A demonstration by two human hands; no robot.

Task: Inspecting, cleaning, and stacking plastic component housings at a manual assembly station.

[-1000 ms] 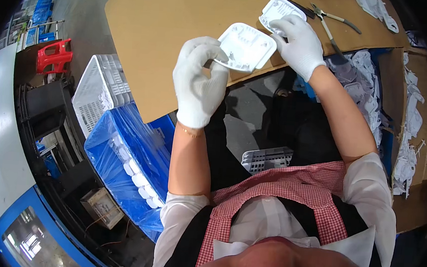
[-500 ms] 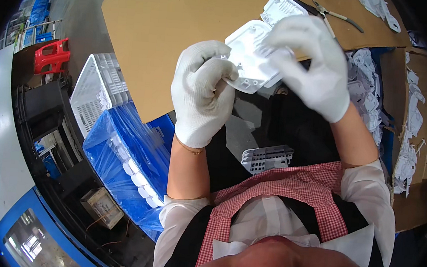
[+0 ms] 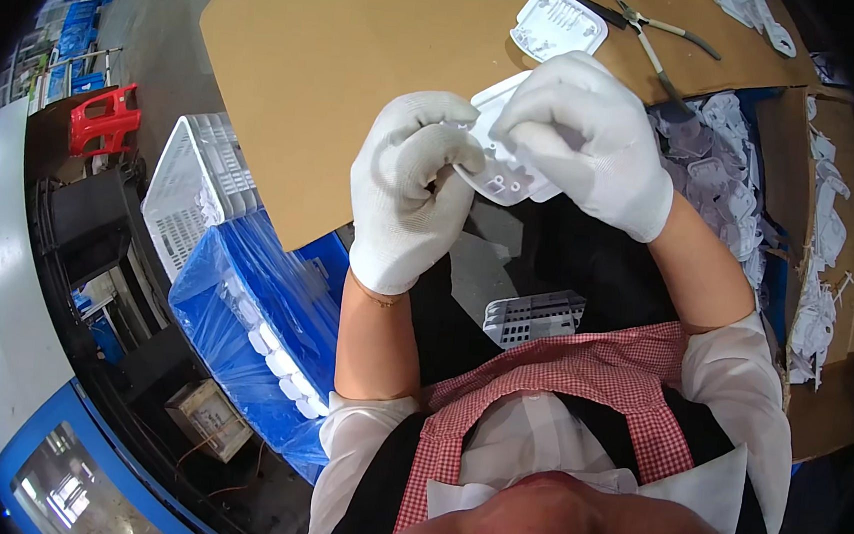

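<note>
We see the gloved left hand [image 3: 407,200] on a forearm running nearly straight out from the near edge, its fingers curled and pinching the left edge of a white plastic part [image 3: 504,180]. The gloved right hand [image 3: 597,145], its forearm slanting in from the near right, bends its fingers over the part's right side; we cannot tell whether its fingertips grip anything. The part is tilted between both hands, above the near edge of the cardboard-covered table [image 3: 361,91]. Farther off, we find a second white piece [image 3: 560,27] lying beside the pliers [image 3: 641,21]. White pieces [image 3: 725,180] are heaped to the right, and a blue-lined crate [image 3: 244,298] stands left.
</note>
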